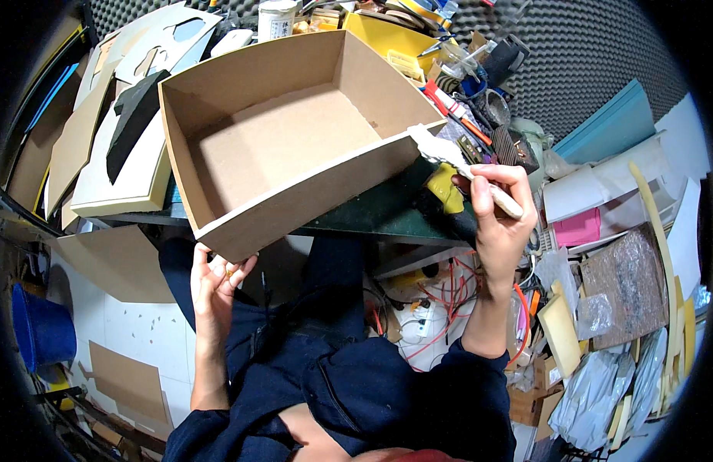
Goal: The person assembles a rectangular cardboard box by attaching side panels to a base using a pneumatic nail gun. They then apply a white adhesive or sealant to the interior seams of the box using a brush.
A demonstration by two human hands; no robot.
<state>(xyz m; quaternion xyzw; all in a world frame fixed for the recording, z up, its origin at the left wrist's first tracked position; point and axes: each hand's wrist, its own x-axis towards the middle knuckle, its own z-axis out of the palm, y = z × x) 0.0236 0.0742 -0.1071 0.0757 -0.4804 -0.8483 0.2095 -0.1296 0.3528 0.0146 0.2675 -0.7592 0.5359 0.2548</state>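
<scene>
Our left grip is clasping the box's near-left corner; beside its right end, our right grip is pinching a brush.

Top: dark navy, loose, creased cloth; open neckline; one darker line down the front, seam or zip unclear. Sleeves: two, matching navy, wide, ending around the elbows. Trousers: dark navy, plain. Forearms: bare. Left hand, right hand: bare.
</scene>
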